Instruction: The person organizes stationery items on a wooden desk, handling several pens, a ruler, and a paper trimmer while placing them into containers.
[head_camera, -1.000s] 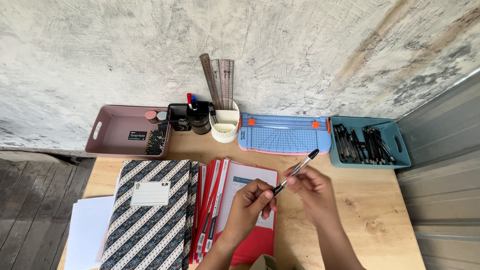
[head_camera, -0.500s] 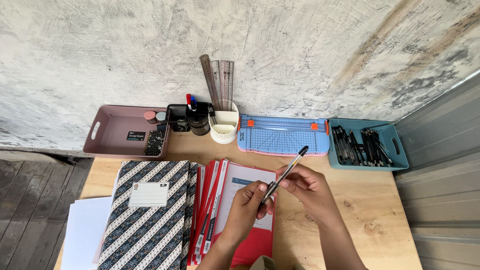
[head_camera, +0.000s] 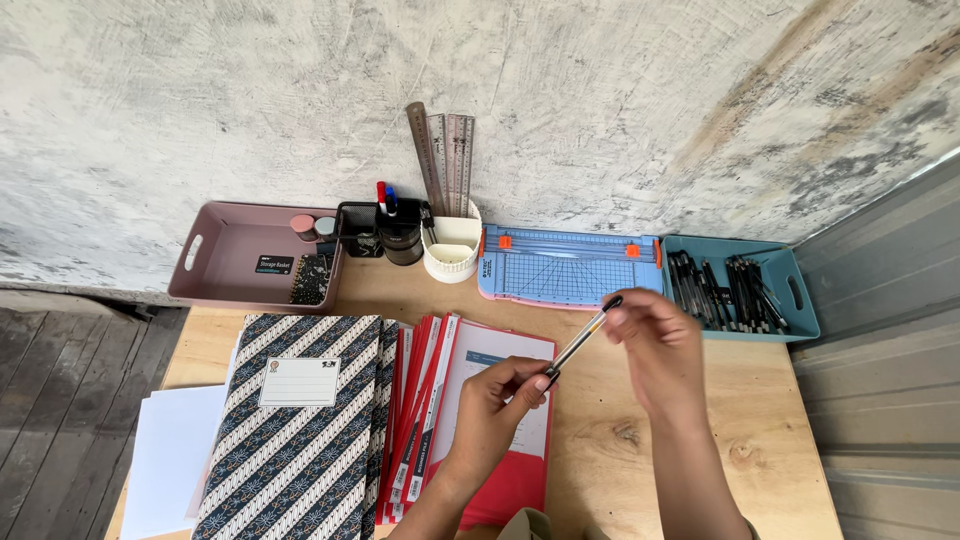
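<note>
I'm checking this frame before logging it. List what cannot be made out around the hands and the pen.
- Head view: tip of the clear black-capped pen is hidden inside the left hand.
- Right hand covers the cap end's grip.
- Thin black pens in the blue plastic tray: too small to count.
- Red folders: cut off by the bottom edge.

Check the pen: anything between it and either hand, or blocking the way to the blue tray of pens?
Nothing visible. The left hand pinches the lower end of the pen and the right hand holds its top end, both in direct contact. Between the pen and the blue tray there is only bare table.
</note>
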